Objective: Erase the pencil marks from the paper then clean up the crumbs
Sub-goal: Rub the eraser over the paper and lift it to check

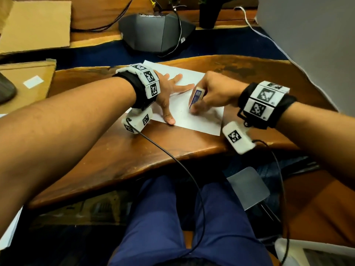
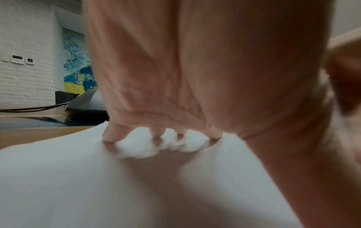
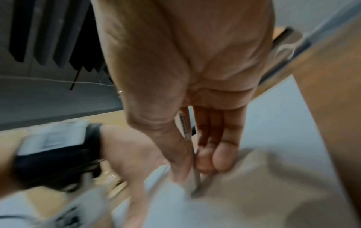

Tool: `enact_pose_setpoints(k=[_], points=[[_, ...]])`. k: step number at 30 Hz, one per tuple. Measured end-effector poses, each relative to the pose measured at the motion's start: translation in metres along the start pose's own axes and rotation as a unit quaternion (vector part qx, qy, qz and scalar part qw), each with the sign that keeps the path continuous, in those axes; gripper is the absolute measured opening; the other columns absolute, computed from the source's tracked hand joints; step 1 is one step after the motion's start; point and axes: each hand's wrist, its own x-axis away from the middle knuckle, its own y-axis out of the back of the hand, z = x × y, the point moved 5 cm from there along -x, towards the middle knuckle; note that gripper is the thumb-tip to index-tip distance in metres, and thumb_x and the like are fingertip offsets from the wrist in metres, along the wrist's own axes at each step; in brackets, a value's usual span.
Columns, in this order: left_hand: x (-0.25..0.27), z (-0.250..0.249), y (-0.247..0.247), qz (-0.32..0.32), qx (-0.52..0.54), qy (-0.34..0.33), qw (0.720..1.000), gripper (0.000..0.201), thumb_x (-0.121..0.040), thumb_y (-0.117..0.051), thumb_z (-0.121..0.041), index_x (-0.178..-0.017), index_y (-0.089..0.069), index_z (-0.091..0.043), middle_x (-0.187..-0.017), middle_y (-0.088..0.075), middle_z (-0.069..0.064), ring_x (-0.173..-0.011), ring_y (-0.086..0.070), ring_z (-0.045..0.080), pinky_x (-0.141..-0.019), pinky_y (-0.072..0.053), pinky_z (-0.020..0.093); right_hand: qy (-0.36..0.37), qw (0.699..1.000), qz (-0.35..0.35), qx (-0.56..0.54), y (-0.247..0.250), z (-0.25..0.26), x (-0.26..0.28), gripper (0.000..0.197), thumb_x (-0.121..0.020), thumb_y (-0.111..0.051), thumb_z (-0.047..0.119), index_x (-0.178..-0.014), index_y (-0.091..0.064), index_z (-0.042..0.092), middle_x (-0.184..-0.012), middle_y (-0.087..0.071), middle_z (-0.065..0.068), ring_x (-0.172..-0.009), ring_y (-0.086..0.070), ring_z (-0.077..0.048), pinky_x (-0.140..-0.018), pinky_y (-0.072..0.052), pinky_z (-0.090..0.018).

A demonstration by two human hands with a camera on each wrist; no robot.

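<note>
A white sheet of paper (image 1: 201, 120) lies on the wooden table (image 1: 134, 154). My left hand (image 1: 169, 93) rests flat on its left part, fingers spread, tips pressing the paper (image 2: 78, 185) in the left wrist view. My right hand (image 1: 209, 93) pinches an eraser (image 1: 196, 97) in a blue and white sleeve, tilted, its lower end down on the sheet. In the right wrist view the eraser (image 3: 186, 128) sits between thumb and fingers, and the picture is blurred. Faint pencil marks near the eraser are hard to make out. I see no crumbs clearly.
A dark conference phone (image 1: 155, 33) with cables stands behind the paper. Cardboard sheets (image 1: 36, 25) lie at the far left. A black plant pot (image 1: 208, 13) is at the back. Wrist camera cables hang over the table's near edge (image 1: 172, 156).
</note>
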Motion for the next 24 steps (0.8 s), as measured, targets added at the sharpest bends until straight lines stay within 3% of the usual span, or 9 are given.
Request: enact_pose_setpoints(k=[2,3,5,9,14,18,21,24], points=[[0.002,-0.001,0.0,-0.007,0.0,-0.002,1.0,0.138,-0.049,-0.08,-0.066,-0.147,0.018,-0.053,-0.161,0.027,-0.005,-0.15,0.014,0.032,-0.116,-0.004,0.063,0.001,0.995,-0.082,0.056,0.022,-0.006,-0.009,0.028,-0.075,-0.087,0.029,-0.098,-0.079,0.014,-0.093,-0.076,-0.001,-0.088,-0.071,-0.017,-0.077,-0.058,-0.03],[0.004,-0.001,-0.001,-0.01,0.003,-0.001,1.0,0.138,-0.051,-0.081,-0.065,-0.147,0.017,-0.052,-0.161,0.026,-0.004,-0.15,0.014,0.032,-0.115,-0.005,0.064,0.005,0.993,-0.09,0.079,0.026,-0.008,-0.011,0.028,-0.076,-0.087,0.031,-0.098,-0.079,0.016,-0.095,-0.076,0.0,-0.092,-0.071,-0.017,-0.081,-0.058,-0.032],[0.004,0.0,-0.001,-0.017,0.012,-0.004,1.0,0.136,-0.055,-0.083,-0.062,-0.148,0.016,-0.052,-0.162,0.025,-0.004,-0.15,0.014,0.031,-0.115,-0.005,0.064,-0.002,0.991,-0.071,0.11,0.026,-0.014,-0.012,0.028,-0.076,-0.086,0.033,-0.098,-0.079,0.018,-0.097,-0.076,0.001,-0.092,-0.07,-0.017,-0.084,-0.058,-0.036],[0.003,0.005,-0.001,-0.036,0.023,-0.014,0.999,0.133,-0.059,-0.085,-0.059,-0.151,0.01,-0.049,-0.163,0.02,-0.003,-0.151,0.012,0.028,-0.117,-0.005,0.063,-0.018,0.984,-0.071,0.16,0.026,-0.022,-0.004,0.026,-0.078,-0.085,0.034,-0.098,-0.077,0.019,-0.095,-0.074,0.0,-0.087,-0.067,-0.019,-0.075,-0.054,-0.032],[0.004,0.013,-0.003,-0.1,0.087,-0.02,0.991,0.119,-0.06,-0.083,-0.061,-0.155,-0.013,-0.043,-0.166,0.006,-0.005,-0.152,-0.003,0.025,-0.121,-0.011,0.052,-0.026,0.977,-0.084,0.195,0.027,-0.029,0.016,0.024,-0.077,-0.085,0.035,-0.091,-0.075,0.02,-0.09,-0.072,-0.001,-0.083,-0.066,-0.022,-0.076,-0.058,-0.038],[0.01,0.018,0.001,-0.203,0.107,0.008,0.973,0.102,-0.066,-0.082,-0.059,-0.152,-0.033,-0.033,-0.163,-0.018,0.001,-0.149,-0.019,0.026,-0.12,-0.018,0.042,-0.006,0.98,-0.07,0.186,0.032,-0.028,0.024,0.024,-0.081,-0.082,0.035,-0.092,-0.076,0.015,-0.086,-0.072,0.002,-0.079,-0.065,-0.017,-0.065,-0.051,-0.028],[0.018,0.017,0.009,-0.278,0.103,0.043,0.954,0.079,-0.074,-0.08,-0.051,-0.143,-0.048,-0.028,-0.152,-0.041,0.002,-0.137,-0.04,0.025,-0.108,-0.036,0.039,-0.017,0.983,-0.061,0.174,0.029,-0.03,0.02,0.027,-0.08,-0.083,0.036,-0.096,-0.078,0.015,-0.092,-0.075,-0.001,-0.085,-0.067,-0.019,-0.076,-0.058,-0.037],[0.02,0.012,0.004,-0.284,0.129,0.035,0.95,0.068,-0.078,-0.076,-0.052,-0.137,-0.055,-0.026,-0.142,-0.052,0.001,-0.123,-0.053,0.022,-0.1,-0.044,0.036,-0.015,0.981,-0.065,0.182,0.024,-0.027,0.018,0.02,-0.08,-0.082,0.033,-0.086,-0.075,0.015,-0.084,-0.072,-0.002,-0.084,-0.066,-0.023,-0.069,-0.056,-0.037]])
